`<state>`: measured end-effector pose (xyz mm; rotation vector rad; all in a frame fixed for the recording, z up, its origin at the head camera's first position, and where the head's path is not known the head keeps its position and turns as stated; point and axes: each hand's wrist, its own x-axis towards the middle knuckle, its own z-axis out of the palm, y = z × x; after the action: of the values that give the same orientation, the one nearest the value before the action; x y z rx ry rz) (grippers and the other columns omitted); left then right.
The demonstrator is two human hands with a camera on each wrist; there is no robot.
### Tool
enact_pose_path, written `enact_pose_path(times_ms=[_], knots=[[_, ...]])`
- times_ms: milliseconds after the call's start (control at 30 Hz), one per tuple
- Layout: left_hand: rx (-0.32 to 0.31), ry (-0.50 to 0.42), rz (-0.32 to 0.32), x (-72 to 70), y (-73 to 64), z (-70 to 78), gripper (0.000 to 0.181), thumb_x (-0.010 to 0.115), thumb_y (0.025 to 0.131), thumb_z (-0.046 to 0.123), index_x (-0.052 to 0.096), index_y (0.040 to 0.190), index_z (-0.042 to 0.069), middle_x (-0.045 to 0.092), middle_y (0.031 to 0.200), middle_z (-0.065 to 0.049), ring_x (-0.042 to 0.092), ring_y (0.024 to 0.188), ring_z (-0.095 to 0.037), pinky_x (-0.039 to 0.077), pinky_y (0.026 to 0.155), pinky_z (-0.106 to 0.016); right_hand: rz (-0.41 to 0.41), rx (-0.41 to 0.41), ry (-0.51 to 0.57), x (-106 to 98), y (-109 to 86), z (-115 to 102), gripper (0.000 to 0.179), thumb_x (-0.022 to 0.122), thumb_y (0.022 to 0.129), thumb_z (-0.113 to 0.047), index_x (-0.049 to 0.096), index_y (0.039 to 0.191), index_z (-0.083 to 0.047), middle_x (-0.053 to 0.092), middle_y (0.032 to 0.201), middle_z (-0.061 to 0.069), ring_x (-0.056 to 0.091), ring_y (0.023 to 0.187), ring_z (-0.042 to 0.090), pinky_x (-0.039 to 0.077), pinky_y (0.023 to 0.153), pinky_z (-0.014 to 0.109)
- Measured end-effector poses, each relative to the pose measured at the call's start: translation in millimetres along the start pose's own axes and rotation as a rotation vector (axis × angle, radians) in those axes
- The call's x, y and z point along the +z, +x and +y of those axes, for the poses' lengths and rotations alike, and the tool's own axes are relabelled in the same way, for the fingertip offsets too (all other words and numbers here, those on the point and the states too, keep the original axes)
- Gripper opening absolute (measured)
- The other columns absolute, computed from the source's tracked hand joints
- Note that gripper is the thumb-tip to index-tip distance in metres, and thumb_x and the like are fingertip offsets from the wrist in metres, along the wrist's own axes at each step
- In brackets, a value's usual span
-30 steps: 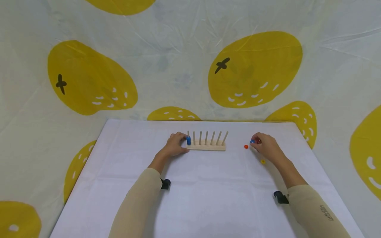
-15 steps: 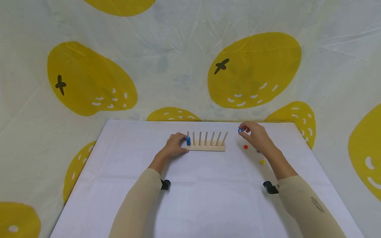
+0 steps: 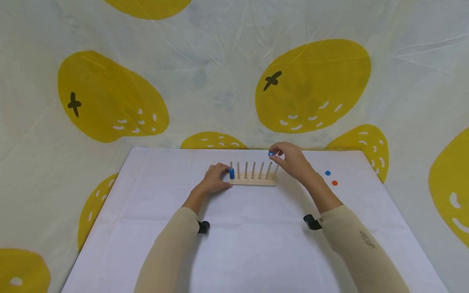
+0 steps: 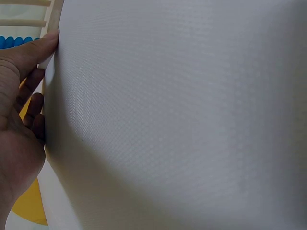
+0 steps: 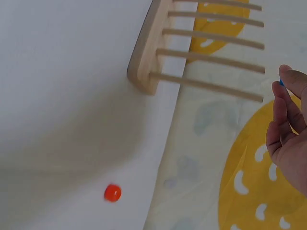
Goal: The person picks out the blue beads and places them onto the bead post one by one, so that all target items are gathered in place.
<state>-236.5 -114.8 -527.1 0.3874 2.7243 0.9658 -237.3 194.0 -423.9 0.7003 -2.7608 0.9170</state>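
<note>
A wooden peg rack [image 3: 253, 182] with a row of upright pegs stands toward the back of the table. Several blue beads [image 3: 231, 173] are stacked on its leftmost peg; the other pegs look bare. My left hand [image 3: 214, 178] holds the rack's left end, its thumb against the base [image 4: 53, 17] in the left wrist view. Above the rack's right end, my right hand [image 3: 293, 162] pinches a blue bead [image 3: 271, 154] between thumb and forefinger. In the right wrist view, only a sliver of that bead [image 5: 281, 83] shows between the fingertips, just beyond the peg ends.
On the white table [image 3: 249, 244] to the right lie a loose blue bead [image 3: 327, 173] and an orange-red bead [image 3: 335, 183]. The right wrist view also has an orange-red bead [image 5: 112, 192] on the cloth. A patterned curtain [image 3: 220, 81] hangs behind the table.
My right hand has lifted the blue bead and carried it left, over the rack's right end. Beads at the right are uncovered, while the yellow one is now out of sight. My left hand stays put.
</note>
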Motion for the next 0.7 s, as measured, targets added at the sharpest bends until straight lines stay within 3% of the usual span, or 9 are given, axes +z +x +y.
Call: enact_pose_path(times_ms=[367,700], knots=[[0.003,-0.013,-0.01,0.6,1.8,-2.6,0.059,0.086,0.085,0.024,0.062,0.137,0.011,0.057,0.144,-0.007,0.043,0.133,-0.03,0.036,0.118,-0.047,-0.087,0.002,0.051,27,17.9,-36,0.021,0.075,0.096,-0.015,0.071,0.115,-0.007,0.074,0.109,0.008,0.065,0.101,0.026,0.056,0.091,0.044],[0.028,-0.003,-0.005,-1.2,1.7,-3.8,0.06,0.086,0.084,0.025,0.062,0.137,0.01,0.059,0.141,-0.008,0.045,0.13,-0.031,0.037,0.116,-0.048,-0.131,-0.11,0.051,50,36.4,-56,0.019,0.074,0.096,-0.018,0.073,0.111,-0.007,0.074,0.104,0.006,0.065,0.097,0.024,0.055,0.09,0.039]])
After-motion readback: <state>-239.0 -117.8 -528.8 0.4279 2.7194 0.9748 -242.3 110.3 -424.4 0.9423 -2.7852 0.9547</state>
